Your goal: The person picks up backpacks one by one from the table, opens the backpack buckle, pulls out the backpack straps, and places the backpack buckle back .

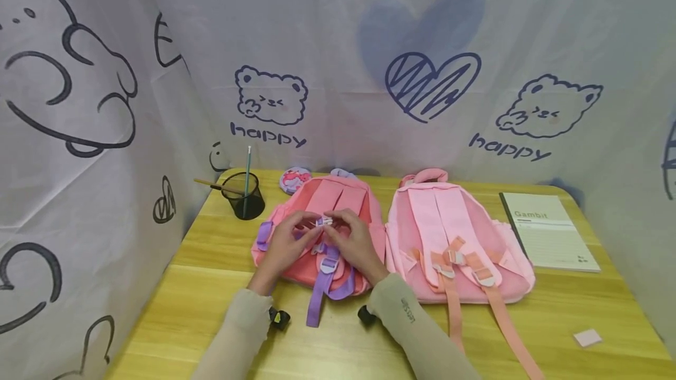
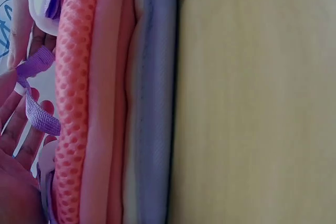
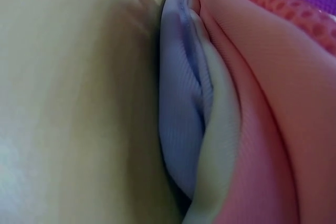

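A coral backpack (image 1: 372, 216) lies with its shoulder straps upward. Above its middle, both hands meet at a small white buckle (image 1: 324, 221) on purple webbing. My left hand (image 1: 289, 240) pinches the buckle's left side between thumb and fingers, and my right hand (image 1: 356, 242) pinches its right side. In the left wrist view, a purple strap (image 2: 39, 119) runs from the left hand (image 2: 16, 150) toward the padded coral mesh edge (image 2: 76, 93). Purple straps with a white slider (image 1: 329, 265) hang below the hands. The right wrist view shows only the backpack's side (image 3: 252, 129) and the table, no hand.
A pink backpack (image 1: 475, 210) with orange straps (image 1: 502, 309) lies close on the right. Beyond it is a notebook (image 1: 554, 230), with a small pale block (image 1: 587, 338) nearer the front. A black mesh pen cup (image 1: 249, 207) holding pencils stands at the back left of the wooden table (image 1: 206, 298).
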`<action>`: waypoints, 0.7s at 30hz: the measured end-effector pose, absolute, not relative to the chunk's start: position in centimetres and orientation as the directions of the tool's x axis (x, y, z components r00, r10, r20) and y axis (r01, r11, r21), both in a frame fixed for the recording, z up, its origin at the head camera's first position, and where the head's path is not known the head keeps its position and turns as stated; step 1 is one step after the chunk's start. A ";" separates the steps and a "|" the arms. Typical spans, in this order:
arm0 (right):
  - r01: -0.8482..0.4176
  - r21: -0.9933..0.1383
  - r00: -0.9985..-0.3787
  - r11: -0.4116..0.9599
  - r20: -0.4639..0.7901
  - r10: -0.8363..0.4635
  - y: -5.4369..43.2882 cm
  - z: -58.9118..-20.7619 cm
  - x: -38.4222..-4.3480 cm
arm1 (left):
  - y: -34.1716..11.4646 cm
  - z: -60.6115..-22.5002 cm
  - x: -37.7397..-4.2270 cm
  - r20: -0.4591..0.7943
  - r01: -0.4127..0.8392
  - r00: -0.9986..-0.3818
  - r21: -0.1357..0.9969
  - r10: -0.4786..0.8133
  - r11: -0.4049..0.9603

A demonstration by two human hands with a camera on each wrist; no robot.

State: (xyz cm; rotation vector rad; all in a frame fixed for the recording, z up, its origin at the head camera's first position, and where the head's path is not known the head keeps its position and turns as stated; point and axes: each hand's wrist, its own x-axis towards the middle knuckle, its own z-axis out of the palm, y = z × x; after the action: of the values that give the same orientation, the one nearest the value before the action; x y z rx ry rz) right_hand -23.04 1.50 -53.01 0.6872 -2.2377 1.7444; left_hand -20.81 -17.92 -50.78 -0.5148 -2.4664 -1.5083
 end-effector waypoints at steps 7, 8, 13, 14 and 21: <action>-0.516 -0.839 -0.851 0.174 0.478 -0.220 1.4 -53.0 -23.0 | -18.0 -51.5 -21.0 0.323 0.358 -0.934 0.846 0.153 0.396; -0.512 -0.841 -0.852 0.173 0.473 -0.224 1.4 -53.0 -23.0 | -18.1 -51.5 -21.0 0.311 0.340 -0.940 0.860 0.137 0.380; -0.447 -0.871 -0.883 0.205 0.392 -0.259 1.3 -53.1 -23.1 | -18.7 -51.8 -20.9 0.260 0.271 -0.963 0.921 0.076 0.281; -0.435 -0.875 -0.888 0.214 0.377 -0.263 1.3 -53.1 -23.1 | -18.7 -51.8 -20.9 0.248 0.260 -0.966 0.929 0.076 0.265; -0.412 -0.886 -0.897 0.214 0.354 -0.263 1.2 -53.3 -23.0 | -19.2 -52.1 -20.6 0.213 0.226 -0.974 0.945 0.078 0.235</action>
State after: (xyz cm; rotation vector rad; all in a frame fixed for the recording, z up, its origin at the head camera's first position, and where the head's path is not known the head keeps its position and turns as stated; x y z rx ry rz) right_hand -22.96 1.23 -53.32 0.6570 -2.3460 1.7759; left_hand -20.58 -19.16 -52.09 -0.2937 -2.3715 -1.8481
